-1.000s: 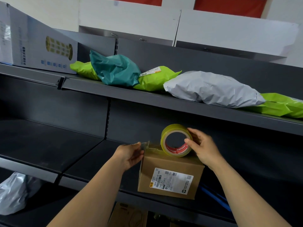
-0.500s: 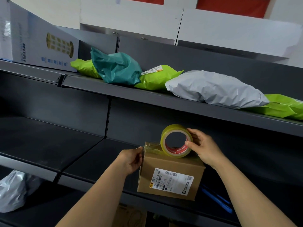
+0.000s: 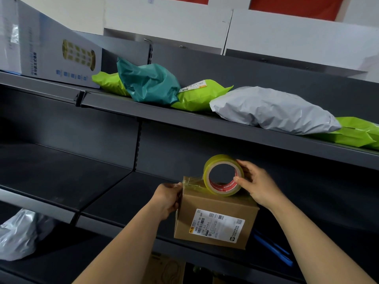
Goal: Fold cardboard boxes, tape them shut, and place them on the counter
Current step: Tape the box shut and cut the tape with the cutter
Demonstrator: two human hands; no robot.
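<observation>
The box (image 3: 215, 220) sits on the dark shelf (image 3: 114, 193). The left hand (image 3: 168, 198) presses the tape end on its left edge. The right hand (image 3: 255, 186) grips the tape roll (image 3: 222, 175) on top, so the tape runs left to right.

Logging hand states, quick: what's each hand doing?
Left hand: pressing clear tape onto the brown cardboard box.
Right hand: gripping the yellowish tape roll.

We see the cardboard box (image 3: 215, 220) on the middle shelf (image 3: 123, 193), the tape roll (image 3: 223, 174) standing on its top. Our left hand (image 3: 167, 198) sits at its nine o'clock, our right hand (image 3: 256, 186) at the roll's three. Mailer bags (image 3: 272, 110) line the upper shelf (image 3: 205, 121) at twelve.
</observation>
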